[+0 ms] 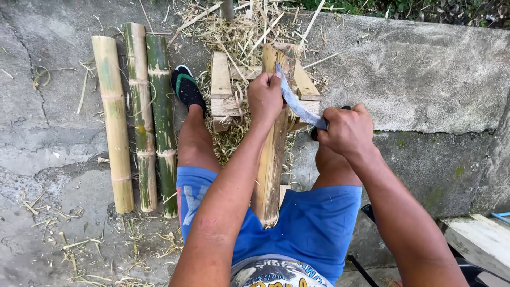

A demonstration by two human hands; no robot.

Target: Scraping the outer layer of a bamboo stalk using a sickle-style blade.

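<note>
My left hand grips a bamboo pole that runs from between my knees up onto a small wooden stand. My right hand holds the dark handle of a curved knife, its blade laid against the upper part of the pole just beside my left hand. The pole's far end rests on the stand among shavings.
Three cut bamboo poles lie side by side on the concrete ground at left. Bamboo shavings are piled around the stand. A low concrete wall runs at right. My foot in a black shoe rests beside the stand. A wooden plank sits lower right.
</note>
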